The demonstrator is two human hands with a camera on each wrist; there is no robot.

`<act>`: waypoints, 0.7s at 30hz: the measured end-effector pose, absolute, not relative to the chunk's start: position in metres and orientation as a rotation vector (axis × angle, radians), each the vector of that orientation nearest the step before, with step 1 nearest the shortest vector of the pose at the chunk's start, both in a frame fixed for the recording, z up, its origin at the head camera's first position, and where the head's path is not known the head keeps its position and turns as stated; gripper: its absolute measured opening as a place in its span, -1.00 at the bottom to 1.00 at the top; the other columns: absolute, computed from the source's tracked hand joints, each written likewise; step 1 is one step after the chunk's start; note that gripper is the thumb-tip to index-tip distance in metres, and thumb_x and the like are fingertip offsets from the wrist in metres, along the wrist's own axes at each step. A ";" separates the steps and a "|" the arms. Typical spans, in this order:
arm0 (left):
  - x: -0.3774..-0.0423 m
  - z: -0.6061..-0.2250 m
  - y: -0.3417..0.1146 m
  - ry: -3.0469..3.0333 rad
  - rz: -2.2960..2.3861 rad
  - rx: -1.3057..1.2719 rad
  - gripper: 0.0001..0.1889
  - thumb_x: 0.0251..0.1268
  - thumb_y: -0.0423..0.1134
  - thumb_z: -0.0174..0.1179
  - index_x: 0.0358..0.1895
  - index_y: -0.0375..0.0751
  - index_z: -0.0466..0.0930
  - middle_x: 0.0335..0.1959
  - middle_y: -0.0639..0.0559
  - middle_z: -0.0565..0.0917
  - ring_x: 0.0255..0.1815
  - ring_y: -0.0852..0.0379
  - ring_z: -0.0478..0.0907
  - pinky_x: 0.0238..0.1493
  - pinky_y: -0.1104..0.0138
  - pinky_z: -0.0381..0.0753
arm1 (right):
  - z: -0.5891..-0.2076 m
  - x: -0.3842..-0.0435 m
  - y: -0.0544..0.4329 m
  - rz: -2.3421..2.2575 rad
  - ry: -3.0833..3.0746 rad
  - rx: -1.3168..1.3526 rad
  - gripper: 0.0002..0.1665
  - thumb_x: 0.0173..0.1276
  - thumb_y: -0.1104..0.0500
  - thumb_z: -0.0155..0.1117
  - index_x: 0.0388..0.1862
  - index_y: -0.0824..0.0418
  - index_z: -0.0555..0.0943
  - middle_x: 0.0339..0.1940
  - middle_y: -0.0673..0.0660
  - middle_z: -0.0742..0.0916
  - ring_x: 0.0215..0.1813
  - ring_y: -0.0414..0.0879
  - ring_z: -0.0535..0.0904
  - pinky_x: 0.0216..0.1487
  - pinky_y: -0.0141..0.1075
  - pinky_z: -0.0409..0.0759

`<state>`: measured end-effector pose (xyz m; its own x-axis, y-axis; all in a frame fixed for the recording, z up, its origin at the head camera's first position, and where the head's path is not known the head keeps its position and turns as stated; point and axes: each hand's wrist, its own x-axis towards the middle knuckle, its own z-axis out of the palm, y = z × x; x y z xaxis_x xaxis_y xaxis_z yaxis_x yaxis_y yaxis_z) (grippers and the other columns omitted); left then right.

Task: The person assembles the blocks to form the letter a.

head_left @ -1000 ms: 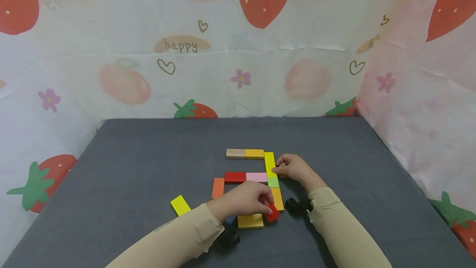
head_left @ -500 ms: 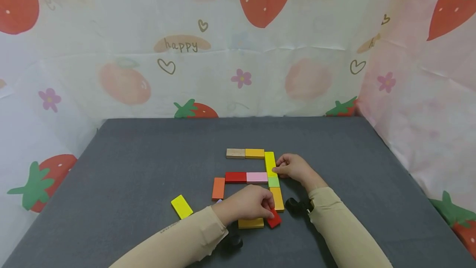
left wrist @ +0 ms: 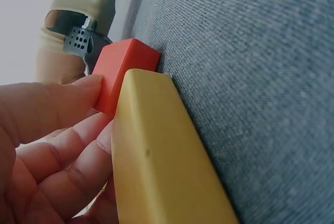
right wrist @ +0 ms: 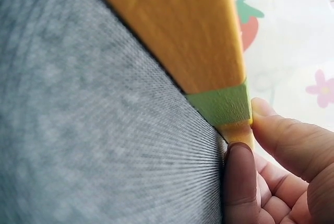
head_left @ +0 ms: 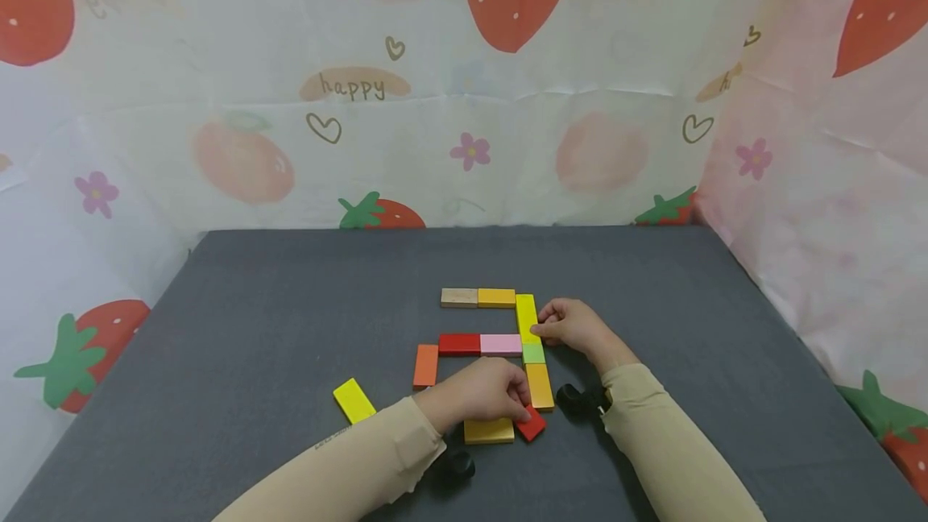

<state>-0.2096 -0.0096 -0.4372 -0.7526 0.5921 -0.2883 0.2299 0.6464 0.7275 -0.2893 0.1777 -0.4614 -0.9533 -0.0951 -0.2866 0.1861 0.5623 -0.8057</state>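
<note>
My left hand (head_left: pixel 480 390) pinches a small red block (left wrist: pixel 114 72) between thumb and fingers. In the head view the block sits slanted, at the right end of a gold block (head_left: pixel 489 432); in the left wrist view its corner meets the end of that gold block (left wrist: pixel 156 145). My right hand (head_left: pixel 576 330) grips the side of a long yellow block (head_left: pixel 525 314), fingertips at its edge. Below the yellow block come a short green block (head_left: pixel 533 354) and an amber block (head_left: pixel 540 387), end to end in one line.
A red block (head_left: pixel 460 345) and a pink block (head_left: pixel 501 345) form a middle row. Above lie a plain wood block (head_left: pixel 460 298) and an amber-yellow block (head_left: pixel 496 298). An orange block (head_left: pixel 425 366) stands left; a loose yellow block (head_left: pixel 354 400) lies farther left. My left arm covers part of the layout.
The left hand shifted the red block slightly right and nearer, then back a little left toward the gold block. The right hand has stayed in place.
</note>
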 end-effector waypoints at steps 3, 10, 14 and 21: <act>-0.210 -0.438 -0.009 2.348 0.946 0.627 -0.89 -0.02 -0.20 0.37 -0.47 -0.01 0.60 -0.62 0.13 0.56 -0.58 0.18 0.42 -0.50 0.40 0.42 | -0.461 -0.289 0.178 -1.346 2.499 0.067 -0.70 0.10 0.14 0.38 -0.27 0.26 0.53 -0.51 0.10 0.56 -0.40 -0.09 0.53 -0.28 -0.31 0.57; -0.208 -0.439 -0.008 2.391 0.918 0.614 -0.89 -0.02 -0.20 0.37 -0.46 -0.01 0.60 -0.61 0.15 0.56 -0.57 0.21 0.42 -0.49 0.42 0.43 | -0.459 -0.289 0.178 -1.348 2.499 0.066 -0.70 0.10 0.14 0.39 -0.27 0.27 0.52 -0.50 0.10 0.56 -0.41 -0.10 0.52 -0.30 -0.32 0.57; -0.208 -0.439 -0.009 2.400 0.896 0.631 -0.86 -0.05 -0.16 0.39 -0.47 -0.01 0.59 -0.62 0.15 0.54 -0.57 0.20 0.41 -0.51 0.42 0.41 | -0.459 -0.290 0.178 -1.339 2.506 0.073 -0.70 0.10 0.14 0.39 -0.27 0.26 0.53 -0.50 0.10 0.57 -0.41 -0.10 0.52 -0.31 -0.32 0.56; -0.208 -0.439 -0.010 2.377 0.842 0.692 -0.78 -0.12 -0.08 0.43 -0.47 0.01 0.56 -0.62 0.13 0.51 -0.57 0.19 0.38 -0.55 0.41 0.34 | -0.461 -0.290 0.178 -1.324 2.512 0.079 -0.69 0.10 0.12 0.39 -0.26 0.25 0.53 -0.49 0.10 0.56 -0.40 -0.09 0.52 -0.30 -0.32 0.55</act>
